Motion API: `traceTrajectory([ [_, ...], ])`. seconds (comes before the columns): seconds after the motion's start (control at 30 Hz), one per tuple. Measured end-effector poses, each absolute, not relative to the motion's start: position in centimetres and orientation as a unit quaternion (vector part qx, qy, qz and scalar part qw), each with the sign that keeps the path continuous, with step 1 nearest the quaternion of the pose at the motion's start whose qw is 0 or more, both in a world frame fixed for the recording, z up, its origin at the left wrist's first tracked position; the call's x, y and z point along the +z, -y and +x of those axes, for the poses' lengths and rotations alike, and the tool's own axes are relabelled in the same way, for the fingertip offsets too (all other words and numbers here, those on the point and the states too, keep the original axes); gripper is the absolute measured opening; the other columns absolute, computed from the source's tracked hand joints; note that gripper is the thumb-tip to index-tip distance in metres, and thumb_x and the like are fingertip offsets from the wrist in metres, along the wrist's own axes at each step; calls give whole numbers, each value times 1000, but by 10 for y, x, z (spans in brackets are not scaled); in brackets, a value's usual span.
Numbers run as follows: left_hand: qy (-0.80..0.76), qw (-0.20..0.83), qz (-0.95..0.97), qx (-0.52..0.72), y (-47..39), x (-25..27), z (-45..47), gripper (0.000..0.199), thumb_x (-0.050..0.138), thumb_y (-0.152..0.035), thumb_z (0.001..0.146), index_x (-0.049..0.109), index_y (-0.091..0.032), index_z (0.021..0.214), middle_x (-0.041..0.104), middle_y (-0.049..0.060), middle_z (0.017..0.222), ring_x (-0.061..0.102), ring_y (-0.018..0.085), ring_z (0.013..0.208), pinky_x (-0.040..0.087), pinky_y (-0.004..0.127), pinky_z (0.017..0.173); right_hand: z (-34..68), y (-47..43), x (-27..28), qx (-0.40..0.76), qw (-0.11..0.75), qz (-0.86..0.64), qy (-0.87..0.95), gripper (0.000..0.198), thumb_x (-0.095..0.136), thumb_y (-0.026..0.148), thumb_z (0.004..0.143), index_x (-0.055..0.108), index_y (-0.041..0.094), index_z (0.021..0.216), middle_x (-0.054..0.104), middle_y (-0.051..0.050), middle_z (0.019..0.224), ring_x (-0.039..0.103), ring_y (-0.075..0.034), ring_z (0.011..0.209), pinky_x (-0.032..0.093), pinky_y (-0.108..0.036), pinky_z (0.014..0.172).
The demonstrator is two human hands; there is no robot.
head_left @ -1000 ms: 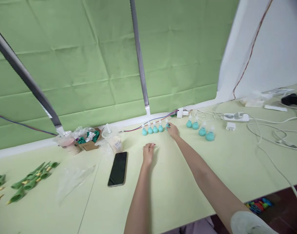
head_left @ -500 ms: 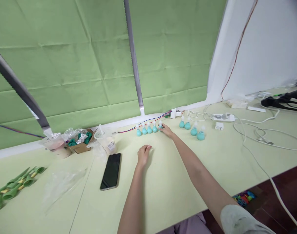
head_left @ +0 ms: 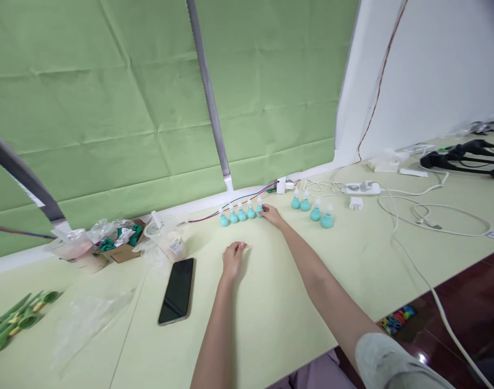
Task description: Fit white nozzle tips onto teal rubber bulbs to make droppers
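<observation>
Several small teal bulb-shaped bottles with whitish, see-through tops stand upright in a row near the wall. My right hand (head_left: 272,215) has its fingers closed on the bottle at the right end (head_left: 259,209), which stands in line with its neighbours, such as this teal bottle (head_left: 250,212). Further right stands a looser group of like bottles, the nearest being this one (head_left: 326,219). My left hand (head_left: 232,260) rests on the table in front of the row, its fingers curled together, with nothing visible in them. It touches no bottle.
Left of my hands lie a black phone (head_left: 177,292), a plastic cup (head_left: 169,242) and a small cardboard box (head_left: 127,249). Green flower-like pieces (head_left: 22,321) and a clear bag (head_left: 93,319) are further left. A power strip (head_left: 362,188) with white cables is at right.
The whole view has shifted slightly, moving the scene left in the picture. My right hand stays at the end bottle of the row, and my left hand keeps its place on the table.
</observation>
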State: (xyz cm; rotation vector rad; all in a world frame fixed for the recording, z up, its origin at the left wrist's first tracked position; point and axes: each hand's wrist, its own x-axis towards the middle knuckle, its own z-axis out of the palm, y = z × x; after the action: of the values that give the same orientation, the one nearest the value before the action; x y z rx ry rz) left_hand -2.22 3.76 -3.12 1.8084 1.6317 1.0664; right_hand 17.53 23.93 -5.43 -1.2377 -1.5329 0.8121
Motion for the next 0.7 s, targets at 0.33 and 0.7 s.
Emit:
traceTrajectory([
  [0.33,-592,231,669,385,-42,-33,-24,40,34,-45,85,65,-19,86,66,6,96,56,21,93,38,37,87,177,-226,-45,343,482,-503,630,64,71,25,60,49,16,119,59,-11,110,58,-16,91,47,-30,81],
  [0.7,-592,231,671,381,-41,-29,-23,39,34,-46,84,64,-21,85,66,5,97,55,21,95,38,36,87,306,-121,76,-137,341,-653,662,22,53,30,81,62,21,99,60,-8,101,54,-23,93,40,-31,72],
])
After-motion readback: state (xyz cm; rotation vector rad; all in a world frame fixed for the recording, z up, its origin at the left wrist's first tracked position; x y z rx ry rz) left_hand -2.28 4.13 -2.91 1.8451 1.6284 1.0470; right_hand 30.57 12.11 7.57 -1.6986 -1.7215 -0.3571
